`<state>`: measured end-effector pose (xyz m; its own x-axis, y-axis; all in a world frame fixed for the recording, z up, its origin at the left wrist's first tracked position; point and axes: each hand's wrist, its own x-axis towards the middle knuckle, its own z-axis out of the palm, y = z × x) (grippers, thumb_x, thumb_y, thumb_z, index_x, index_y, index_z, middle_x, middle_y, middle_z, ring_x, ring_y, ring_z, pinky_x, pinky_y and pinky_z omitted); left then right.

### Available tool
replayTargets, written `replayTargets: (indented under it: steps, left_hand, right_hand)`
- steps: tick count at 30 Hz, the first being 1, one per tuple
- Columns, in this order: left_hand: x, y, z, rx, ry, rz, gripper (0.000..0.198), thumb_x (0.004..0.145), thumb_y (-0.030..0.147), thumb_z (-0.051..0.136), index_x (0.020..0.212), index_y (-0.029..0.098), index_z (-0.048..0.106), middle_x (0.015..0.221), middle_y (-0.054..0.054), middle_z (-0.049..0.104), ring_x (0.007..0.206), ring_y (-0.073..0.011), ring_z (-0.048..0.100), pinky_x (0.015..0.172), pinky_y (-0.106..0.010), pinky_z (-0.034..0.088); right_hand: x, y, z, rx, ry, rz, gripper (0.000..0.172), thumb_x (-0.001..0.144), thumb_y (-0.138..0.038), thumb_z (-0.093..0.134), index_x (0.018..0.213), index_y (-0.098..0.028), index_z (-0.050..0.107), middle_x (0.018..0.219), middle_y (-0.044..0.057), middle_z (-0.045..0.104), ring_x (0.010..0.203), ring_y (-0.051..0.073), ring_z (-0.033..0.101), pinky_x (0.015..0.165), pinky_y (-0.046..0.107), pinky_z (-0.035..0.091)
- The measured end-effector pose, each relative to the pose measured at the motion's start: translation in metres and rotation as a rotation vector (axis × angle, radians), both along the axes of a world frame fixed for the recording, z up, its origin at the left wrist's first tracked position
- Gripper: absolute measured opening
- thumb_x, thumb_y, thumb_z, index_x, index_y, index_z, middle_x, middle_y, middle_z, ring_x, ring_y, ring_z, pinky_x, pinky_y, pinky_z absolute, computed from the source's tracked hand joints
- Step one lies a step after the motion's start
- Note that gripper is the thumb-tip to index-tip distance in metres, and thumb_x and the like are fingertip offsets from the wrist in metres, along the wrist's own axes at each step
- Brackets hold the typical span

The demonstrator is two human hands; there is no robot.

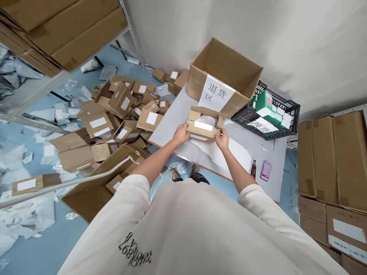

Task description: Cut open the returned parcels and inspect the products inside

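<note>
Clock face centred on the small carton (201, 134), twelve toward the wall (243, 30).

Small carton: flaps open, white label on front; between both hands, above the table (276, 187).
Left hand (181, 133): clasps the carton's end, nine o'clock.
Right hand (222, 139): clasps the opposite end, between three and four.
Clearance: large open carton (226, 72) just beside, one o'clock, contact unclear; table edge near, six o'clock; bare tabletop strip, ten o'clock.
Surface: white sheeting (237, 152), red-and-black cutter (254, 169) and pink item (265, 173), partly blurred, four o'clock; black crate (286, 102), between two and three.
Room: carton heap (123, 101) on blue floor (289, 183), nine o'clock.
</note>
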<state>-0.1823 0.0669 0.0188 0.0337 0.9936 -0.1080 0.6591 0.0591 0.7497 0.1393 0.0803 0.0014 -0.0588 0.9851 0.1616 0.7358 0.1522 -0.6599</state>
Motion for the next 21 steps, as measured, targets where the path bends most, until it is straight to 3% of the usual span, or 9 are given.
replayTargets:
  steps: [4,11,16,21]
  left_hand:
    - [0.001,-0.001,-0.003,-0.003,-0.013,0.022,0.042,0.089,0.019,0.07,0.131,0.024,0.067,0.144,-0.019,0.07,0.133,-0.0424,0.068,0.12,-0.064,0.055]
    - [-0.027,-0.005,0.009,0.034,0.05,0.234,0.031,0.099,0.021,0.061,0.128,0.025,0.067,0.137,-0.019,0.07,0.13,-0.0416,0.068,0.122,-0.064,0.053]
    - [-0.073,-0.018,0.021,0.097,0.067,0.4,0.037,0.095,0.021,0.064,0.131,0.026,0.067,0.133,-0.017,0.072,0.132,-0.042,0.067,0.122,-0.066,0.053]
    - [-0.12,-0.057,0.035,0.089,0.133,0.657,0.033,0.098,0.022,0.063,0.13,0.025,0.066,0.135,-0.017,0.07,0.132,-0.0413,0.068,0.119,-0.063,0.057]
  right_hand:
    - [-0.003,-0.001,0.0,-0.141,0.071,-0.131,0.07,0.089,-0.041,0.063,0.155,-0.017,0.061,0.16,0.024,0.069,0.146,0.04,0.067,0.13,0.067,0.051]
    - [-0.038,0.034,0.007,-0.135,0.173,0.064,0.069,0.091,-0.047,0.066,0.154,-0.02,0.062,0.16,0.022,0.07,0.143,0.039,0.069,0.127,0.065,0.055]
    - [-0.098,0.073,0.021,-0.115,0.167,0.256,0.068,0.092,-0.043,0.065,0.156,-0.02,0.062,0.162,0.021,0.068,0.151,0.039,0.065,0.132,0.064,0.051]
    - [-0.178,0.091,0.039,-0.098,0.211,0.503,0.066,0.093,-0.037,0.064,0.157,-0.021,0.061,0.165,0.019,0.066,0.154,0.038,0.062,0.136,0.064,0.047]
